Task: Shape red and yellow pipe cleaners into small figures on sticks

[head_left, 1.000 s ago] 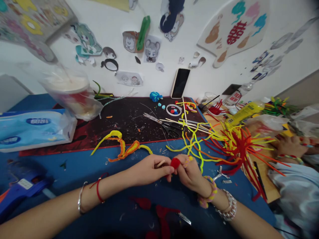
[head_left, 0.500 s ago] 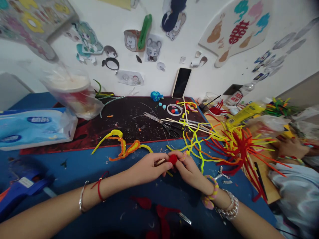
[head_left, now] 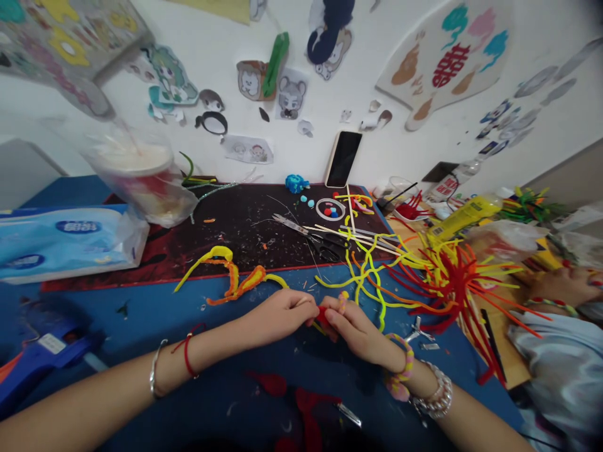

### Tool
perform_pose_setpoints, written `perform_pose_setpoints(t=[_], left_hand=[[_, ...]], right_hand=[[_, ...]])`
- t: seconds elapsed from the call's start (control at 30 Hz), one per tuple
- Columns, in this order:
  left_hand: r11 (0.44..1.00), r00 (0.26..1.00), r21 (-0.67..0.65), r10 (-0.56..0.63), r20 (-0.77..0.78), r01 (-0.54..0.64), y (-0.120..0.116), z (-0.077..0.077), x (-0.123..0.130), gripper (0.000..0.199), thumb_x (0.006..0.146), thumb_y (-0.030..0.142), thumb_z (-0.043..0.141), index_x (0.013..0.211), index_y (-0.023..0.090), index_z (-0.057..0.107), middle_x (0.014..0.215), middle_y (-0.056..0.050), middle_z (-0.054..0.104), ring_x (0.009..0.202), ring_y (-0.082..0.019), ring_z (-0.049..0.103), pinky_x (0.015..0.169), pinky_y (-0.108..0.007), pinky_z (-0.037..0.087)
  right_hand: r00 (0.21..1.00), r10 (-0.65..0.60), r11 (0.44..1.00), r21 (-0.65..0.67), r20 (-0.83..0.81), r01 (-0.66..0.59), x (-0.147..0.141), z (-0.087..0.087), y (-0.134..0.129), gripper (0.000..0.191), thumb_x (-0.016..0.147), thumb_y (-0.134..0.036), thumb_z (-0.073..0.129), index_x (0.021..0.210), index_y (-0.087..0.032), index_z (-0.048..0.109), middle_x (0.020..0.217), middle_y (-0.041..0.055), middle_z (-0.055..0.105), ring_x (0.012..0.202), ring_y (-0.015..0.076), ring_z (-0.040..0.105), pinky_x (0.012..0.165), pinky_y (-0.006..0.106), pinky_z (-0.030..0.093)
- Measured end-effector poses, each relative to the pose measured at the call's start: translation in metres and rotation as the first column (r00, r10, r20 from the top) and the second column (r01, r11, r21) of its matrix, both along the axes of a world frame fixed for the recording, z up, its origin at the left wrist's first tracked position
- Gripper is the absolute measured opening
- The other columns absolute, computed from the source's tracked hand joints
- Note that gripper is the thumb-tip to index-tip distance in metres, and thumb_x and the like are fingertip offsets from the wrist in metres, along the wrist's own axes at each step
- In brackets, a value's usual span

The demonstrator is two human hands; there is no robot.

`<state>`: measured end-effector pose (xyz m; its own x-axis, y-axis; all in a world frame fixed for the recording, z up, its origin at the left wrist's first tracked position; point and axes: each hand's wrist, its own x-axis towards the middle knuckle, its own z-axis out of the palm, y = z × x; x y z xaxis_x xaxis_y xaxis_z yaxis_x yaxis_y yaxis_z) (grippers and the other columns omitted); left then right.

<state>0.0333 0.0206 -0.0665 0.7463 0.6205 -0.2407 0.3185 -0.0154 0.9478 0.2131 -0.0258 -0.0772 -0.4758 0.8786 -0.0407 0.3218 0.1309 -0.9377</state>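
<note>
My left hand (head_left: 287,314) is closed, its fingers pinched together at the left side of a small red fuzzy piece (head_left: 323,315). Fingers of my right hand (head_left: 351,326) wrap round that red piece and cover most of it. A pale stick end shows faintly at my left fingers. Just behind my left hand lies an orange and yellow fuzzy shape (head_left: 245,282). Loose yellow fuzzy stems (head_left: 372,276) spread beyond my right hand. Red fuzzy pieces (head_left: 308,408) and a silver clip (head_left: 349,414) lie nearer the front, below my hands.
Scissors (head_left: 325,245) lie on the dark mat (head_left: 164,251). A tissue pack (head_left: 70,242), wrapped cup (head_left: 146,176) and blue glue gun (head_left: 51,345) are at left. Red stems (head_left: 456,282) and a yellow bottle (head_left: 466,213) stand right, near another person's hand (head_left: 565,285).
My left fingers have closed further over the pale stick, which showed more clearly before. My right fingers now cover more of the red piece, which sits slightly lower.
</note>
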Motion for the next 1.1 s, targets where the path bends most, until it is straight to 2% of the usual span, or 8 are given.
perform_pose_setpoints(t=[0.2,0.37,0.53,0.73,0.9,1.1], left_hand=[[0.990,0.999,-0.135,-0.023,0.029,0.026,0.000,0.003,0.000,0.021,0.078,0.029,0.040,0.063,0.015,0.044,0.059,0.004,0.038,0.054,-0.008,0.034,0.047,-0.019,0.026],[0.991,0.989,-0.127,-0.017,0.148,0.036,0.003,0.005,-0.001,0.023,0.082,0.036,0.044,0.073,0.015,0.047,0.053,0.008,0.028,0.047,-0.006,0.025,0.043,-0.018,0.019],[0.987,0.964,-0.135,-0.050,0.261,0.088,0.001,0.003,0.000,0.026,0.080,0.038,0.053,0.071,0.015,0.045,0.052,0.009,0.029,0.046,-0.005,0.021,0.042,-0.019,0.016],[0.988,0.965,-0.115,-0.074,0.250,0.106,-0.004,0.000,0.000,0.024,0.079,0.035,0.055,0.073,0.014,0.048,0.056,0.007,0.037,0.050,-0.005,0.028,0.045,-0.018,0.022],[0.996,0.977,-0.018,-0.078,0.197,0.083,-0.004,-0.006,0.000,0.025,0.081,0.037,0.052,0.074,0.014,0.050,0.056,0.007,0.034,0.050,-0.006,0.028,0.045,-0.018,0.022],[0.992,0.976,0.052,-0.123,0.177,0.116,-0.005,-0.007,-0.001,0.026,0.082,0.040,0.051,0.078,0.014,0.053,0.055,0.007,0.032,0.049,-0.006,0.027,0.044,-0.019,0.021]], right_hand=[[0.998,0.015,0.997,-0.077,-0.068,-0.020,0.004,-0.004,0.000,0.035,0.090,-0.043,0.038,0.067,-0.017,0.043,0.055,-0.0052,0.035,0.048,0.0068,0.030,0.046,0.022,0.024],[0.965,-0.077,0.975,-0.220,-0.251,0.020,0.006,-0.015,0.005,0.038,0.088,-0.048,0.038,0.065,-0.018,0.037,0.047,-0.0081,0.032,0.039,0.0050,0.026,0.038,0.019,0.022],[0.934,-0.159,0.956,-0.288,-0.321,0.064,0.006,-0.018,0.008,0.035,0.085,-0.049,0.044,0.070,-0.018,0.041,0.048,-0.0088,0.033,0.038,0.0043,0.027,0.037,0.018,0.025],[0.929,-0.165,0.950,-0.306,-0.331,0.059,0.005,-0.013,0.007,0.033,0.085,-0.046,0.045,0.070,-0.017,0.045,0.050,-0.0074,0.037,0.040,0.0043,0.031,0.039,0.018,0.026],[0.953,-0.193,0.952,-0.279,-0.235,0.124,0.005,-0.015,0.009,0.035,0.086,-0.046,0.044,0.069,-0.016,0.046,0.049,-0.0066,0.039,0.041,0.0051,0.033,0.040,0.020,0.025],[0.961,-0.168,0.958,-0.265,-0.220,0.106,0.005,-0.014,0.010,0.035,0.086,-0.046,0.044,0.069,-0.016,0.048,0.048,-0.0065,0.039,0.041,0.0053,0.034,0.041,0.020,0.025]])
